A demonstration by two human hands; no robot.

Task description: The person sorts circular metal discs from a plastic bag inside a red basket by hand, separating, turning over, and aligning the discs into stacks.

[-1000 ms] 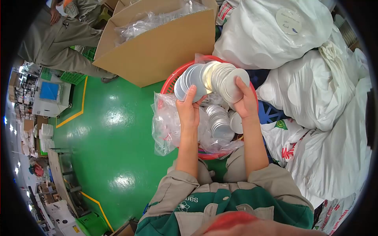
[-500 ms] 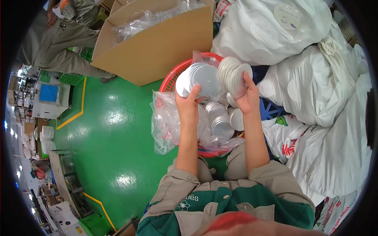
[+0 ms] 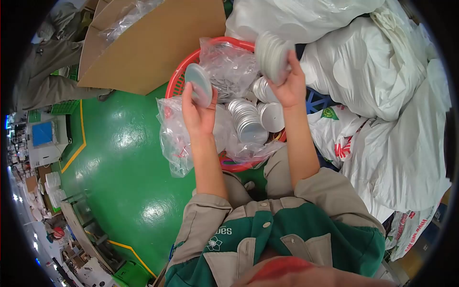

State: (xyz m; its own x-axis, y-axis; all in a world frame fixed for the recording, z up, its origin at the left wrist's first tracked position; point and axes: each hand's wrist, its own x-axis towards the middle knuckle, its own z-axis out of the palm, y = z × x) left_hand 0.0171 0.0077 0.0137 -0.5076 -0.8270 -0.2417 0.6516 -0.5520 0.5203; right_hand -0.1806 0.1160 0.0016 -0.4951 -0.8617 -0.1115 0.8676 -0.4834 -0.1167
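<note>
My left hand [image 3: 200, 111] grips a short stack of round metal discs [image 3: 198, 83] by its edges, over the left side of a red plastic basket [image 3: 173, 81]. In my right hand [image 3: 289, 86] is a thicker stack of pale discs [image 3: 271, 56], held up at the basket's right rim and slightly blurred. Below and between my hands, more silver discs [image 3: 252, 130] lie in overlapping rows inside the basket. A clear plastic bag [image 3: 229, 62] covers some discs at the back, and another clear plastic bag [image 3: 174, 143] hangs over the near left rim.
A large cardboard box [image 3: 153, 48] with clear plastic inside stands behind the basket. Full white sacks [image 3: 358, 67] are piled on the right. Green floor [image 3: 124, 158] with yellow lines stretches left. Another person's trouser leg [image 3: 57, 91] shows at the upper left.
My hands have moved apart. The left stack has swung left and turned from a fanned spread to a tight, tilted stack. The right stack has lifted slightly. The view has shifted.
</note>
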